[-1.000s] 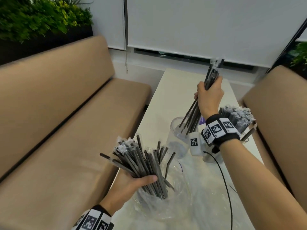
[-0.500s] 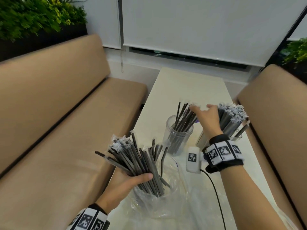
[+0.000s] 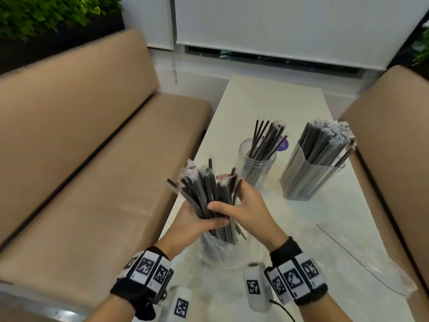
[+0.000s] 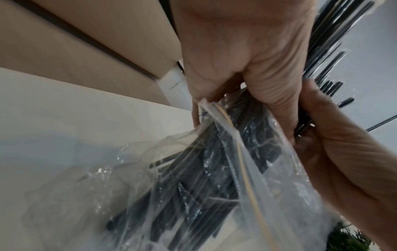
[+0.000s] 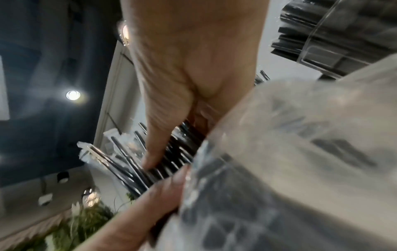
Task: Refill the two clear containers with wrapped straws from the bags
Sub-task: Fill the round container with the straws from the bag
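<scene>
My left hand grips a thick bundle of wrapped black straws standing out of a clear plastic bag at the table's near end. My right hand closes on the bundle's right side, thumb across the front. From the left wrist, the bag hangs below my left hand, with the right hand beside it. A round clear container holds some thin straws. The square clear container to its right is packed with straws.
The white table runs between two tan benches, one at the left and one at the right. Loose clear plastic lies on the near table. A window blind and plants stand behind.
My right hand dropped its straws into the round container, then came back from there to the bundle in my left hand and took hold of it.
</scene>
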{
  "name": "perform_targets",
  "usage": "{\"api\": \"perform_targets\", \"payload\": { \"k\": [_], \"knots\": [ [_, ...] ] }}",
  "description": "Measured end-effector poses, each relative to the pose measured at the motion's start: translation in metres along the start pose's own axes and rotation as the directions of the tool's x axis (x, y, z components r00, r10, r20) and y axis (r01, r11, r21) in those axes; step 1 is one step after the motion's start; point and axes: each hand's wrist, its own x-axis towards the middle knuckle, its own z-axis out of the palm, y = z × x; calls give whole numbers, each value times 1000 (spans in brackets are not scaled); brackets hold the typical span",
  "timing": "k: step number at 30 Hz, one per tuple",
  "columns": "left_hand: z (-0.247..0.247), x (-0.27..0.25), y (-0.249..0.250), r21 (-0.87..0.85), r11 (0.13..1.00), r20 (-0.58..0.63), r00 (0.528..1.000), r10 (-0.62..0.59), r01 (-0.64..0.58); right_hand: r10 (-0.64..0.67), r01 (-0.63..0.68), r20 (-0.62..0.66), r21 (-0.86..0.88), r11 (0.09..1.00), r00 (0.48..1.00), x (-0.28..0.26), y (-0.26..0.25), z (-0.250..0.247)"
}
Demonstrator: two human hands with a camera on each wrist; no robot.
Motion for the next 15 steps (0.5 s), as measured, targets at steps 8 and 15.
{"api": "perform_targets", "payload": {
  "k": [8,15],
  "knots": [
    [-1,3,-1,-6,1000,-7,1000,18,-18,26,-7,-83,216,976,996,7,5,-13],
    [7,9,1,41,999,78,997,9,-13,42,-23,-74,243,970,996,-1,14,-3]
  ]
}}
